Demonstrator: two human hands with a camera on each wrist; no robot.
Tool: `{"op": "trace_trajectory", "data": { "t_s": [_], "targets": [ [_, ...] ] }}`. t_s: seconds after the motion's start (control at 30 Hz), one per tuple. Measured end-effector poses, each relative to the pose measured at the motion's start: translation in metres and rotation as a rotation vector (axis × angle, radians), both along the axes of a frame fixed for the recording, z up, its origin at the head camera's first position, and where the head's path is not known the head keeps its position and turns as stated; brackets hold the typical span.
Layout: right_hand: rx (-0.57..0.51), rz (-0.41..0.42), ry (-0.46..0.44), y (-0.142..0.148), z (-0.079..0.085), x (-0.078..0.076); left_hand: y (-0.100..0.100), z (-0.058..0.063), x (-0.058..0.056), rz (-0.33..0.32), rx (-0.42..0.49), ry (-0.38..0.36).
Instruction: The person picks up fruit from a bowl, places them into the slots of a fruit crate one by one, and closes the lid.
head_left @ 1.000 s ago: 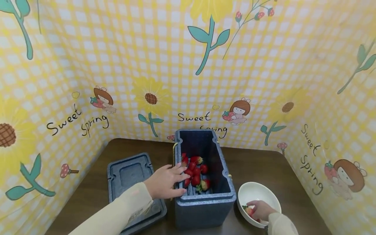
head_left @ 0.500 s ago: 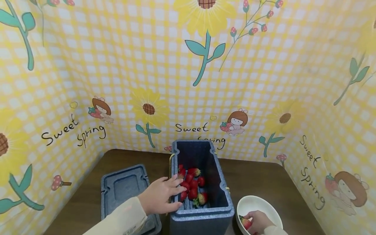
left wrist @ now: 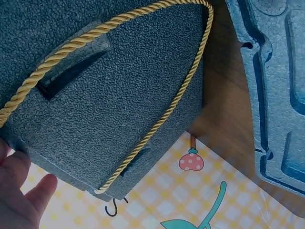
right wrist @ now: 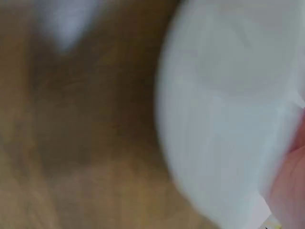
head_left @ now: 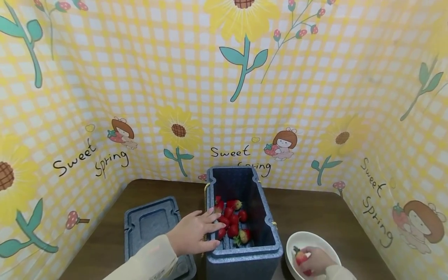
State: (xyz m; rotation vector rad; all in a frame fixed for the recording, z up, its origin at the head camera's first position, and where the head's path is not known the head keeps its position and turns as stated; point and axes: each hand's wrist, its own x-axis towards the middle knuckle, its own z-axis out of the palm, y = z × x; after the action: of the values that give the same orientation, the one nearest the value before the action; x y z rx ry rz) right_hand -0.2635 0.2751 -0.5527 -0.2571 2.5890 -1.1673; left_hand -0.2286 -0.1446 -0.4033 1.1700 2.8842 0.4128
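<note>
A dark blue foam box (head_left: 245,252) stands in the middle with several red strawberries (head_left: 230,217) on its floor. My left hand (head_left: 194,234) rests on its left rim, fingers spread over the edge near the fruit. In the left wrist view, fingertips (left wrist: 40,193) touch the box's edge. My right hand (head_left: 317,261) is inside a white bowl (head_left: 323,242) right of the box and pinches a strawberry (head_left: 300,256). Another red bit shows below its fingers. The right wrist view is blurred: the bowl's outer wall (right wrist: 214,124) covers much of it, with part of the hand (right wrist: 291,186) at the right edge.
The box's lid (head_left: 150,223) lies left of it on the brown wooden table (head_left: 301,210), partly under the left sleeve. A twisted gold rope (left wrist: 164,114) hangs along the box's side. Yellow checked cloth (head_left: 196,77) stands around the table's back and sides.
The head view has tilted, so everything sits lower in the frame. My right hand has risen slightly within the bowl with the strawberry between its fingers. My left hand stays on the rim.
</note>
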Motion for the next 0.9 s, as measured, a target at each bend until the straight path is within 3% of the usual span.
{"op": "trace_trajectory", "data": {
  "t_s": [0.2, 0.5, 0.67, 0.9],
  "targets": [
    [-0.184, -0.075, -0.125, -0.008, 0.062, -0.023, 0.0, 0.001, 0.0, 0.002, 0.006, -0.024],
    [-0.12, -0.054, 0.121, -0.028, 0.148, -0.07, -0.001, 0.001, -0.003, -0.011, 0.011, 0.002],
    [-0.072, -0.046, 0.181, -0.049, 0.175, -0.086, -0.004, 0.001, -0.001, 0.003, 0.001, -0.035],
    [-0.07, -0.057, 0.222, -0.077, 0.198, -0.099, -0.002, 0.004, -0.001, -0.032, 0.013, -0.031]
  ]
}}
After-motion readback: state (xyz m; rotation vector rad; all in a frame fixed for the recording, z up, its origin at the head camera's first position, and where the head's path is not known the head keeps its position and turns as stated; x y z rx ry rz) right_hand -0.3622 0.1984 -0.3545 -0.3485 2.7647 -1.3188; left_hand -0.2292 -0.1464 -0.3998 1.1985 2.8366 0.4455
